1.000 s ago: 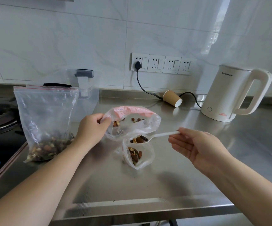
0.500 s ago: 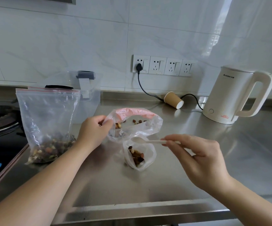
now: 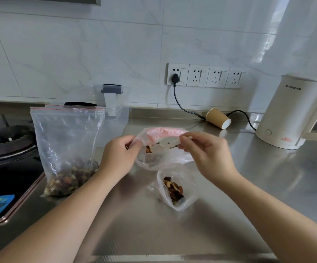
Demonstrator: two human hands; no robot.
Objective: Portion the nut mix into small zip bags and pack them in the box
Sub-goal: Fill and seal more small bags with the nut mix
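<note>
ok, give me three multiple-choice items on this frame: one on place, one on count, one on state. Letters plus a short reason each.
1. Where does the paper cup lie?
A. on its side by the kettle
B. upright on the stove
C. inside the clear box

2. How many wall sockets have a plug in them?
A. none
B. one
C. three

3. What is the right hand doing?
A. resting flat on the counter
B. lifting the kettle
C. holding a white spoon at the mouth of the pink-topped bag

Answers: 1 A, the cup's open end faces sideways left of the kettle. 2 B, only the leftmost socket holds the black plug. 3 C, fingers pinch the spoon handle while the left hand holds the bag's rim.
</note>
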